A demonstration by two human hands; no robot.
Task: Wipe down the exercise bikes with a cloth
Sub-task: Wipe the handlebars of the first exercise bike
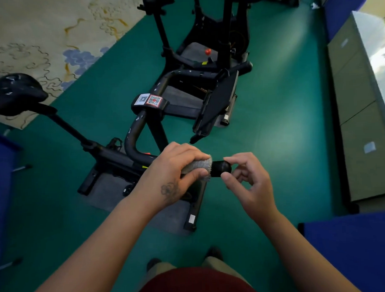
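A black exercise bike stands right below me, its saddle at the left and its curved handlebar running toward me. My left hand grips a grey cloth wrapped around the near end of the handlebar. The bar's rounded black end cap sticks out of the cloth. My right hand pinches that end cap between thumb and fingertips. A second black bike stands farther ahead.
Green floor spreads around the bikes. A patterned rug lies at the upper left. Grey cabinets line the right wall. Blue panels stand at the left edge and lower right. QR stickers sit on the handlebar clamp.
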